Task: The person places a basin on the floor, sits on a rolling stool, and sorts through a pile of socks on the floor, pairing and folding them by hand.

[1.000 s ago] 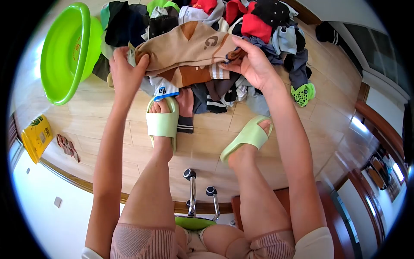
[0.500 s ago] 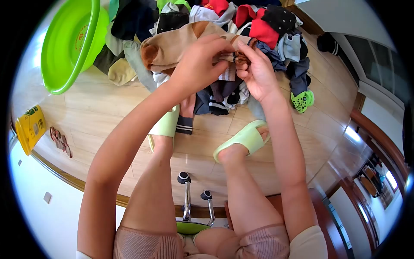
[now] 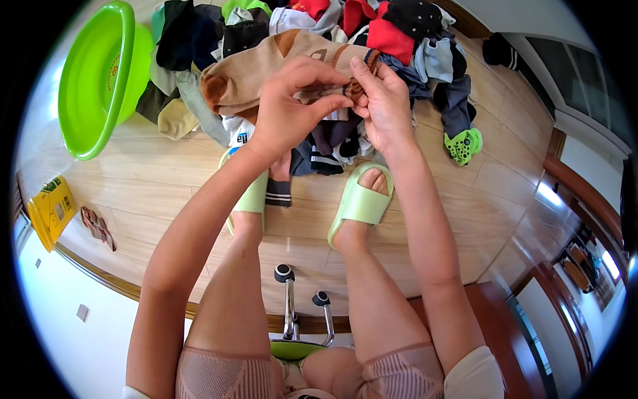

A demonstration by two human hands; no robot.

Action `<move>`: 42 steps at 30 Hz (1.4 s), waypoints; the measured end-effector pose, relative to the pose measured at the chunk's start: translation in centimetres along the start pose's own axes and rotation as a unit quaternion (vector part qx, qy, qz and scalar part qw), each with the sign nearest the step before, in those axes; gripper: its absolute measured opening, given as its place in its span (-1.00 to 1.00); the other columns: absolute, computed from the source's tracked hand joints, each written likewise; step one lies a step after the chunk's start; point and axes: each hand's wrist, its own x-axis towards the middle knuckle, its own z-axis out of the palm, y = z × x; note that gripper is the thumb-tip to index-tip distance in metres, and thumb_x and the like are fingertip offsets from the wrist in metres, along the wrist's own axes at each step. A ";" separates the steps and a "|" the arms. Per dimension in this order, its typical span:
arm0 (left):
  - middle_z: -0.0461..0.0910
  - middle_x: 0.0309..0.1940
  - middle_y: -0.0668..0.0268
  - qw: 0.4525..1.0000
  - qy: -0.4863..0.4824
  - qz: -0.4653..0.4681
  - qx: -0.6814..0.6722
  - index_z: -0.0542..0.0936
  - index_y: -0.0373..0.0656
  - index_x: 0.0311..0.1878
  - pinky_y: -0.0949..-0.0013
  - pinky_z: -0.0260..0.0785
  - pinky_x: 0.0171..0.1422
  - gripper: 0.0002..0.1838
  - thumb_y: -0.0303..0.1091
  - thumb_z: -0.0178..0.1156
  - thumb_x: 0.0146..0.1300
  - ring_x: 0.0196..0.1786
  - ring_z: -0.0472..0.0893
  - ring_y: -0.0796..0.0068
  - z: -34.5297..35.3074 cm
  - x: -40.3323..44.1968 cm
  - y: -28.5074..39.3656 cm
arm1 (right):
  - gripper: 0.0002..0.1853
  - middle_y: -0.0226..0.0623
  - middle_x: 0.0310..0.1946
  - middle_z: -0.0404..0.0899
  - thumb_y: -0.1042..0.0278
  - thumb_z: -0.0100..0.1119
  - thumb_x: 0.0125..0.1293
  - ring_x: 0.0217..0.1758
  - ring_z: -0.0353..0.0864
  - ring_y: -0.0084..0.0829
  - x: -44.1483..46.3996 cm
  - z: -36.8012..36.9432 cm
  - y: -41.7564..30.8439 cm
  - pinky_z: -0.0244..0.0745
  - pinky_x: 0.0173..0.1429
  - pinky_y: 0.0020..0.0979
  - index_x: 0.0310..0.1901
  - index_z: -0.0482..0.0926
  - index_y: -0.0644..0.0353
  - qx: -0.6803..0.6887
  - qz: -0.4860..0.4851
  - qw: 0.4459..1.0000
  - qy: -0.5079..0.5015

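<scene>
Sock in tan and brown point(image 3: 256, 63) stretches across the upper centre of the frame, above the pile of clothes point(image 3: 389, 41). The right hand point(image 3: 389, 110) pinches its cuff point(image 3: 357, 88) between thumb and fingers. The left hand point(image 3: 296, 96) curls round the near side, fingertips at the cuff; whether they grip it cannot be told. Only the cuff end looks firmly held, so the loose toe end, towards the upper left, could sag and catch on the pile. If the right pinch slackened, the cuff might slip and the sock drop among similar cloth. The cuff is bunched, so its layers could twist or slide apart. A slipper point(image 3: 365, 203) at centre stands near enough to tread on trailing pieces.
</scene>
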 end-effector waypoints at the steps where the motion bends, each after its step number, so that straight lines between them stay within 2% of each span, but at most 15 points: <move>1: 0.61 -0.22 0.33 1.000 0.003 -0.009 -0.016 0.70 -0.22 -0.18 0.48 0.49 -0.08 -0.72 -0.55 0.48 -0.02 -0.17 0.62 0.52 0.1 -0.2 0.1 | -0.79 -0.56 -0.51 0.49 0.24 0.31 0.35 -0.64 0.28 -0.79 -0.1 -0.1 0.0 0.14 -0.64 -0.66 -0.18 0.54 0.18 -0.003 0.001 1.000 0.001; 5: 0.61 -0.19 0.34 0.998 -0.002 -0.020 -0.057 0.72 -0.19 -0.17 0.50 0.49 -0.06 -0.72 -0.54 0.48 0.00 -0.15 0.61 0.57 0.1 -0.7 -0.7 | -0.76 -0.57 -0.50 0.50 0.22 0.35 0.32 -0.60 0.29 -0.79 -0.2 -0.5 0.1 0.14 -0.60 -0.66 -0.20 0.55 0.18 -0.004 0.012 1.000 -0.004; 8: 0.61 -0.18 0.32 0.991 -0.001 -0.070 -0.113 0.73 -0.18 -0.19 0.51 0.48 -0.06 -0.75 -0.54 0.48 0.00 -0.14 0.60 0.57 0.3 -0.8 -0.4 | -0.75 -0.56 -0.51 0.50 0.20 0.36 0.31 -0.60 0.29 -0.79 -0.1 -0.7 -0.2 0.14 -0.58 -0.65 -0.21 0.55 0.18 -0.019 0.016 1.000 -0.005; 17: 0.59 -0.20 0.35 0.996 -0.045 -0.056 -0.055 0.68 -0.30 -0.24 0.51 0.44 -0.03 -0.91 -0.60 0.33 0.17 -0.15 0.58 0.56 -0.1 -0.8 -1.1 | -0.73 -0.54 -0.52 0.51 0.18 0.36 0.31 -0.61 0.30 -0.77 0.4 -1.2 0.3 0.12 -0.58 -0.63 -0.21 0.55 0.19 -0.032 0.013 0.999 -0.017; 21: 0.59 -0.23 0.31 0.984 0.010 -0.120 -0.129 0.63 -0.34 -0.29 0.50 0.42 0.02 -0.98 -0.63 0.26 0.22 -0.14 0.57 0.56 -3.1 -2.9 0.0 | -0.72 -0.53 -0.50 0.56 0.14 0.36 0.31 -0.60 0.32 -0.77 0.4 -1.4 0.6 0.13 -0.57 -0.64 -0.22 0.56 0.18 -0.038 0.009 0.999 -0.015; 23: 0.60 -0.22 0.31 0.985 0.025 -0.163 -0.053 0.62 -0.33 -0.26 0.48 0.43 0.04 -0.98 -0.62 0.23 0.26 -0.12 0.57 0.57 -6.7 -5.3 0.1 | -0.71 -0.53 -0.48 0.58 0.12 0.36 0.30 -0.59 0.35 -0.77 0.7 -1.8 0.9 0.16 -0.55 -0.65 -0.23 0.56 0.17 -0.052 0.004 0.999 -0.008; 25: 0.61 -0.21 0.31 0.972 0.077 -0.218 -0.050 0.62 -0.32 -0.23 0.49 0.44 0.04 -0.97 -0.59 0.22 0.29 -0.11 0.57 0.57 -10.5 -8.7 -1.3 | -0.70 -0.54 -0.47 0.59 0.10 0.36 0.30 -0.57 0.38 -0.77 0.6 -1.9 1.1 0.20 -0.52 -0.64 -0.23 0.56 0.17 -0.075 -0.010 0.997 -0.009; 28: 0.62 -0.27 0.40 0.935 0.174 -0.308 0.036 0.61 -0.32 -0.19 0.52 0.46 0.01 -0.91 -0.49 0.18 0.38 -0.20 0.57 0.64 -16.5 -14.5 -4.1 | -0.70 -0.54 -0.45 0.60 0.09 0.35 0.31 -0.52 0.44 -0.76 0.7 -2.0 1.4 0.26 -0.46 -0.64 -0.21 0.57 0.17 -0.087 -0.023 0.996 -0.005; 29: 0.61 -0.31 0.36 0.921 0.194 -0.331 0.067 0.61 -0.29 -0.17 0.46 0.46 -0.03 -0.90 -0.45 0.21 0.36 -0.20 0.58 0.54 -18.9 -16.5 -5.4 | -0.70 -0.55 -0.45 0.60 0.09 0.35 0.31 -0.52 0.45 -0.76 0.6 -2.0 1.5 0.26 -0.46 -0.64 -0.21 0.57 0.17 -0.087 -0.026 0.996 -0.003; 30: 0.60 -0.32 0.34 0.897 0.168 -0.362 0.192 0.61 -0.27 -0.16 0.42 0.46 -0.04 -0.91 -0.45 0.22 0.35 -0.20 0.59 0.49 -20.6 -17.9 -6.1 | -0.70 -0.55 -0.45 0.61 0.10 0.35 0.31 -0.51 0.45 -0.76 0.7 -1.8 1.6 0.26 -0.46 -0.64 -0.21 0.58 0.18 -0.087 -0.030 0.996 -0.001; 32: 0.58 -0.33 0.28 0.801 0.108 -0.404 0.427 0.61 -0.23 -0.15 0.36 0.46 -0.05 -0.90 -0.45 0.23 0.33 -0.20 0.59 0.38 -22.8 -19.7 -6.5 | -0.67 -0.48 -0.38 0.63 0.13 0.35 0.31 -0.43 0.53 -0.71 0.4 -1.2 1.5 0.37 -0.38 -0.61 -0.11 0.53 0.21 -0.068 -0.024 0.997 0.003; 33: 0.55 -0.29 0.20 0.818 0.115 -0.290 0.483 0.61 -0.19 -0.13 0.28 0.45 -0.04 -0.87 -0.49 0.25 0.25 -0.18 0.58 0.26 -21.4 -19.3 -5.3 | -0.64 -0.45 -0.34 0.64 0.15 0.35 0.31 -0.39 0.57 -0.69 0.2 -0.9 1.3 0.43 -0.34 -0.60 -0.07 0.51 0.23 -0.059 -0.021 0.998 0.006; 36: 0.56 -0.22 0.21 0.867 0.133 -0.198 0.437 0.61 -0.20 -0.14 0.29 0.47 -0.05 -0.85 -0.54 0.25 0.21 -0.17 0.59 0.29 -17.0 -15.2 -2.8 | -0.57 -0.29 -0.18 0.66 0.34 0.36 0.29 -0.23 0.65 -0.56 -0.8 -0.4 1.0 0.58 -0.20 -0.49 0.09 0.41 0.29 -0.033 -0.010 0.999 -0.003; 40: 0.57 -0.25 0.26 0.971 0.082 -0.113 0.194 0.62 -0.20 -0.15 0.43 0.49 -0.19 -0.81 -0.59 0.30 0.14 -0.23 0.61 0.40 -9.1 -8.7 0.1 | -0.57 -0.21 -0.11 0.65 0.50 0.34 0.26 -0.12 0.68 -0.47 -2.1 0.7 0.6 0.65 -0.10 -0.41 0.10 0.39 0.32 -0.028 0.005 1.000 0.003; 42: 0.57 -0.29 0.27 0.985 0.060 -0.094 0.128 0.63 -0.23 -0.18 0.48 0.49 -0.26 -0.80 -0.59 0.34 0.11 -0.30 0.61 0.46 -5.4 -6.4 1.6 | -0.58 -0.20 -0.11 0.66 0.50 0.34 0.26 -0.10 0.68 -0.46 -2.5 0.8 0.5 0.66 -0.09 -0.41 0.09 0.39 0.33 -0.034 0.018 0.999 0.008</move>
